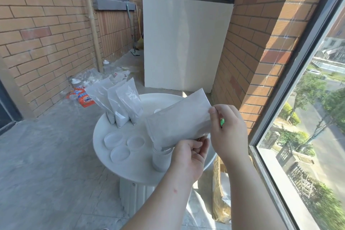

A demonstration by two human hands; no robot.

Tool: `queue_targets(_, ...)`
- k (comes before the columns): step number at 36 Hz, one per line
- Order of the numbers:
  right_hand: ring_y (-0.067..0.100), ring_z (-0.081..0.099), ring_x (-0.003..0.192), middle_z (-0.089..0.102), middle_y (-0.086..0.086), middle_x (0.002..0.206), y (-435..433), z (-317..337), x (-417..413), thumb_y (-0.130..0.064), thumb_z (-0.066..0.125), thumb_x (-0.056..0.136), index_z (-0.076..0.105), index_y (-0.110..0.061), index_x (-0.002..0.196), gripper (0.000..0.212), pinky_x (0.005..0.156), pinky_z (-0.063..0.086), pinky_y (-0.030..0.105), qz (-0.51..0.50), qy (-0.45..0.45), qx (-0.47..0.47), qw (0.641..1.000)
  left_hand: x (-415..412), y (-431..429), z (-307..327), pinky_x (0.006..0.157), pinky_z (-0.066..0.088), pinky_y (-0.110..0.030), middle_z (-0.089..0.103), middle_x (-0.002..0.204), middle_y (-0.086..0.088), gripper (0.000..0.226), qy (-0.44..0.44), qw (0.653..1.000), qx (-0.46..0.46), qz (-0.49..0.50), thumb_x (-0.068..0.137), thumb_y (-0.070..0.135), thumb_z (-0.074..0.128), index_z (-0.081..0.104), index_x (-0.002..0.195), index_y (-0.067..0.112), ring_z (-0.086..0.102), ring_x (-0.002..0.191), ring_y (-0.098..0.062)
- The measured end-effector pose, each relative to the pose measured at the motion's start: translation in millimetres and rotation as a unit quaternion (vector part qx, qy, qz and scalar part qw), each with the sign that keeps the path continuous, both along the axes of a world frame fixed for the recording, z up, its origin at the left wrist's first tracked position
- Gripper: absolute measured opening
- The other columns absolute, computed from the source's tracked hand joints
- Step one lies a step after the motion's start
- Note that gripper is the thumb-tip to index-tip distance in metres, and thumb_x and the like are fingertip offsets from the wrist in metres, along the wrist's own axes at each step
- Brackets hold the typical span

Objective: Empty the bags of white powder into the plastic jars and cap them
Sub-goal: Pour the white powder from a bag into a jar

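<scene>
On the round worktop [99,131], 11 o'clock is blocked by three upright bags [127,102] and 8 o'clock is taken by three flat lids [120,153]. From centre to 3 o'clock, passage is barred by the tilted bag [179,119] over the jar [160,160]. Bare surface is left at 12 o'clock.

Orange packet [85,100] reads "OMO" (upside down).

One wide-angle camera sat on the person's head, facing forward and down across a balcony floor [46,155]. It looked from close above at the round white desk [138,166], with the left hand [188,157] and right hand [227,132] near the lens; a window [308,155] ran along its right.
</scene>
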State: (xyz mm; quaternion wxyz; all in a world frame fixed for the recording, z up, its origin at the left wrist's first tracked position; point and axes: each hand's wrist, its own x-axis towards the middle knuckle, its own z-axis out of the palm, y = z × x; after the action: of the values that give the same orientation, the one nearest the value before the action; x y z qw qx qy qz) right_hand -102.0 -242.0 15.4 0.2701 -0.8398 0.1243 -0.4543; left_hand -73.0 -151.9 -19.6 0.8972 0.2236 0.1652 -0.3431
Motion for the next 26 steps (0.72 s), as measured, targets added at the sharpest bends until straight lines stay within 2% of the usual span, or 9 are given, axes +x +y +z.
queue_targets(4, 0.005, 0.049, 0.082, 0.057, -0.009, 0.091, 0.6, 1.0, -0.9, -0.018, 0.054, 0.102, 0.066, -0.014, 0.095, 0.015, 0.069, 0.040, 0.030, 0.003, 0.008, 0.002, 1.000, -0.2, -0.2, -0.2, 0.091, 0.055, -0.038, 0.072, 0.097, -0.020, 0.043, -0.002, 1.000, -0.003, 0.000, 0.082, -0.022, 0.033, 0.067, 0.104, -0.009, 0.067, 0.104, -0.031)
queue_targets(9, 0.012, 0.051, 0.084, 0.056, -0.009, 0.091, 1.5, 0.4, 1.0, -0.016, 0.053, 0.102, 0.066, -0.012, 0.095, 0.015, 0.070, 0.043, 0.035, 0.002, -0.001, -0.001, 1.000, 0.1, -0.5, -0.8, 0.086, 0.057, -0.035, 0.073, 0.094, -0.019, 0.042, -0.002, 1.000, -0.006, 0.000, 0.082, -0.022, 0.032, 0.068, 0.100, -0.008, 0.068, 0.099, -0.028)
queue_targets(13, 0.011, 0.049, 0.085, 0.055, -0.009, 0.091, 1.2, -0.1, 1.4, -0.016, 0.053, 0.103, 0.065, -0.013, 0.096, 0.014, 0.072, 0.045, 0.038, 0.003, -0.006, -0.004, 1.000, 0.5, -1.1, -2.1, 0.087, 0.057, -0.035, 0.073, 0.099, -0.020, 0.043, -0.003, 1.000, -0.002, -0.001, 0.082, -0.022, 0.033, 0.067, 0.104, -0.009, 0.067, 0.107, -0.030)
queue_targets(19, 0.019, 0.054, 0.085, 0.057, -0.006, 0.091, 2.0, -0.7, 1.6, -0.014, 0.055, 0.101, 0.066, -0.011, 0.094, 0.013, 0.072, 0.047, 0.040, 0.003, -0.011, -0.021, 1.000, 1.3, -0.7, -2.2, 0.087, 0.057, -0.035, 0.072, 0.100, -0.020, 0.042, -0.003, 1.000, 0.002, -0.003, 0.083, -0.022, 0.034, 0.067, 0.105, -0.009, 0.067, 0.108, -0.030)
queue_targets(26, 0.018, 0.053, 0.084, 0.058, -0.005, 0.092, 1.3, 0.5, 1.0, -0.015, 0.055, 0.102, 0.066, -0.012, 0.095, 0.014, 0.071, 0.047, 0.039, -0.004, -0.015, -0.015, 1.000, 0.0, -0.6, -1.3, 0.089, 0.055, -0.036, 0.072, 0.102, -0.021, 0.043, -0.002, 1.000, 0.001, -0.003, 0.082, -0.022, 0.033, 0.067, 0.105, -0.009, 0.066, 0.112, -0.030)
